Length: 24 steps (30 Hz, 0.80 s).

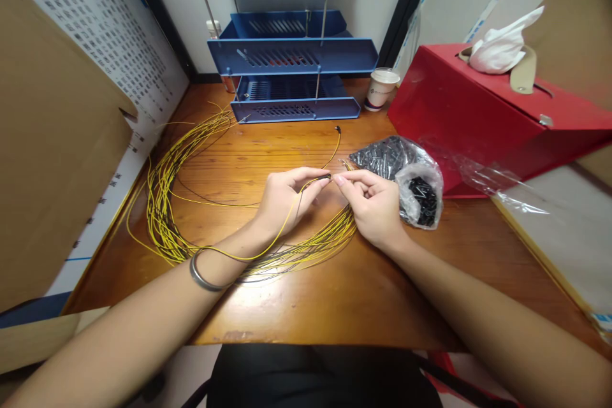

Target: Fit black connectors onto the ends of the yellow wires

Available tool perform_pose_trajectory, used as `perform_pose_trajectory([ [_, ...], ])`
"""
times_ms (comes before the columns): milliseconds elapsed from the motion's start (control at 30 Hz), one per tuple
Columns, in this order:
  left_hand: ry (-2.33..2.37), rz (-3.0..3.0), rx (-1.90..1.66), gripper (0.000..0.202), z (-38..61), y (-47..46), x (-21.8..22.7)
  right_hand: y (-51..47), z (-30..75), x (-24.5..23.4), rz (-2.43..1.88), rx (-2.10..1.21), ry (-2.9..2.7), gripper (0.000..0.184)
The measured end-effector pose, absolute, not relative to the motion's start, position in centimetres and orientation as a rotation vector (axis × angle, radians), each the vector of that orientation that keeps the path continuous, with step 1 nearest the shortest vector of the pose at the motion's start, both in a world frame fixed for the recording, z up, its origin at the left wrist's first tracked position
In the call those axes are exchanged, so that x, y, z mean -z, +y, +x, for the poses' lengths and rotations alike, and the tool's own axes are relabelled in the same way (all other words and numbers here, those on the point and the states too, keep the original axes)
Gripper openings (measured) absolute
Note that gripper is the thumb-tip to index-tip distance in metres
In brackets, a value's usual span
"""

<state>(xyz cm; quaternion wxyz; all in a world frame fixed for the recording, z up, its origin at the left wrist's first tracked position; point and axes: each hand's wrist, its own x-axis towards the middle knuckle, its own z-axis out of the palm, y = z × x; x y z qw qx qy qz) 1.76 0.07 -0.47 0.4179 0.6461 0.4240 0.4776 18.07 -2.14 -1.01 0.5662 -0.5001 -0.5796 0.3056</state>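
Observation:
My left hand is closed, pinching a small black connector between thumb and index finger. A yellow wire runs over that hand and along the forearm. My right hand meets it fingertip to fingertip, closed in a pinch on a thin wire end; the tip is too small to make out clearly. Below the hands passes a large loose coil of yellow and black wires, its metal-tipped ends showing near my right fingers. A single yellow wire ends in a black connector lying just beyond the hands.
A clear bag of small black connector pieces lies right of my right hand. Behind stand a blue tiered tray rack, a paper cup and a red tissue box. Cardboard borders the left side of the wooden table.

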Motion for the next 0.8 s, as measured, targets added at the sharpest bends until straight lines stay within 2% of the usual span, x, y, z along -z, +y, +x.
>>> perform_pose_trajectory([
  [500, 1.04, 1.619, -1.076, 0.027, 1.79, -0.14, 0.42, -1.89, 18.32, 0.88, -1.162, -0.711, -1.394, 0.014],
  [800, 0.805, 1.371, -1.025, 0.038, 1.79, 0.07, -0.02, -1.87, 18.66, 1.28, -1.095, -0.826, -1.433, 0.018],
])
